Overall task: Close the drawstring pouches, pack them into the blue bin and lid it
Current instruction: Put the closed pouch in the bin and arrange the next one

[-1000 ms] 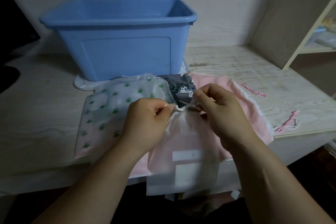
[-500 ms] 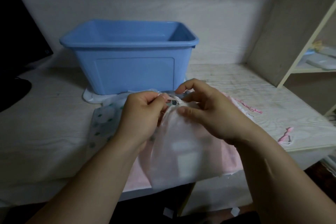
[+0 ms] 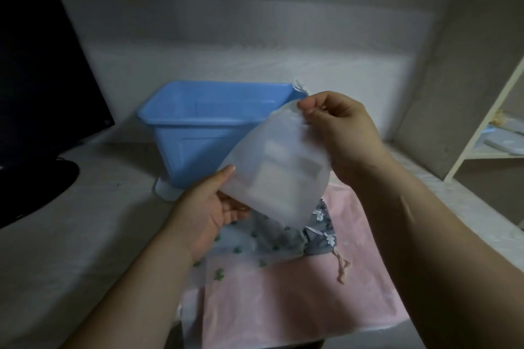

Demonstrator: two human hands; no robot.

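White, half-transparent cloth is what you hold up in the air: one white pouch [image 3: 279, 170], tilted, with its gathered neck at the upper right and its bottom at the lower left. Your right hand [image 3: 338, 133] pinches the gathered neck between thumb and fingertips, and a small loop of cord sticks out above the thumb. Your left hand [image 3: 208, 208] lies palm up under the lower corner. Its thumb presses on the front of the cloth and its fingers curl below, so it grips that corner. Inside the pouch you can see pale rectangular shapes, but I cannot tell what they are.

Behind the pouch stands one blue bin [image 3: 198, 125], open on top. From this view the neck of the pouch is in front of the bin's right corner. Something white [image 3: 166, 190] sticks out from under the bin at its left side.

Three more pouches lie on the surface [image 3: 71, 235] below your hands, overlapping each other: one pale pouch with green print [image 3: 238, 252], one grey printed pouch [image 3: 323, 231] and one pink pouch [image 3: 297, 309], which is nearest to you. One dark monitor [image 3: 42, 79] stands at the left and one shelf unit [image 3: 419, 110] at the right.
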